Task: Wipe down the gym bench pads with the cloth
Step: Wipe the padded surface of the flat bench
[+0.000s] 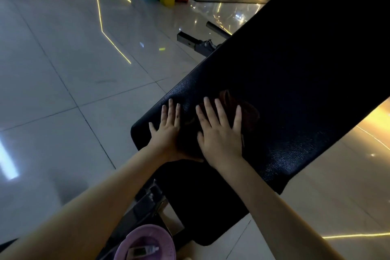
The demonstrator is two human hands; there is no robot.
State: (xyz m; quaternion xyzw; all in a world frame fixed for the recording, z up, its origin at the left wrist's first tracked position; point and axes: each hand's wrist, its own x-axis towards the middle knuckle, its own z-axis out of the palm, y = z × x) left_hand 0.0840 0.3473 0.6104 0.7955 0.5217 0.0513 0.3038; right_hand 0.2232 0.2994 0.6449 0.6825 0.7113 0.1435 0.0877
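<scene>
Left hand (166,131) and right hand (220,136) lie flat, fingers straight and spread, pressing the reddish cloth (249,113) onto the lower end of the back pad (295,65), so wiping seems underway, its upper stretch and the seat pad (200,200) likely left

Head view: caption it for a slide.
Right hand presses a dark reddish cloth onto the black textured bench pad; left hand lies flat beside it.

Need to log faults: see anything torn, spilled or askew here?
Nothing stands out. The pad shows no tear or spill in this dim light; the cloth lies bunched under the flat left hand and right hand; the basin sits upright.
</scene>
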